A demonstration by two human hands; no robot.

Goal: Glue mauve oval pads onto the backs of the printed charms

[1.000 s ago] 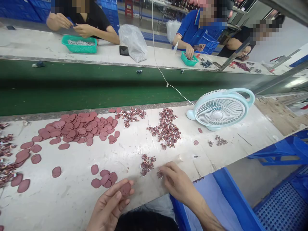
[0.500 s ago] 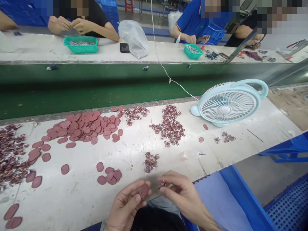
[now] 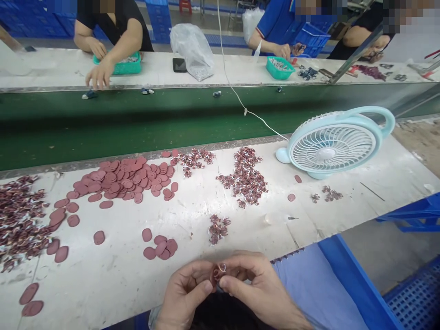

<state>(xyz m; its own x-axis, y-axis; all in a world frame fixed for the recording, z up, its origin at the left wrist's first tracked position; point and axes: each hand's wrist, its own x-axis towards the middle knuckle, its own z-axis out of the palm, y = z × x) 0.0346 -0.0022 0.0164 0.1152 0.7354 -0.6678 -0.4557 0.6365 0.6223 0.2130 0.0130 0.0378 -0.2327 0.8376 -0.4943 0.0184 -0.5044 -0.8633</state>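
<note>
Fingers (image 3: 197, 267) are partly hiding the disc (image 3: 213, 278) and small piece (image 3: 220, 269), lower centre! The heap (image 3: 21, 224) is running off left.

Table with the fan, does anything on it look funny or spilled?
Two small reddish discs lie alone near the fan, away from the big disc pile, so they look a bit stray. A see-through bottle seems to lie on its side, but I can't see any spill around it.

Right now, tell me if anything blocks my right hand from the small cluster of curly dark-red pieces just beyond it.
Nothing visible does: only bare white tabletop lies between your right hand and that cluster.
</note>
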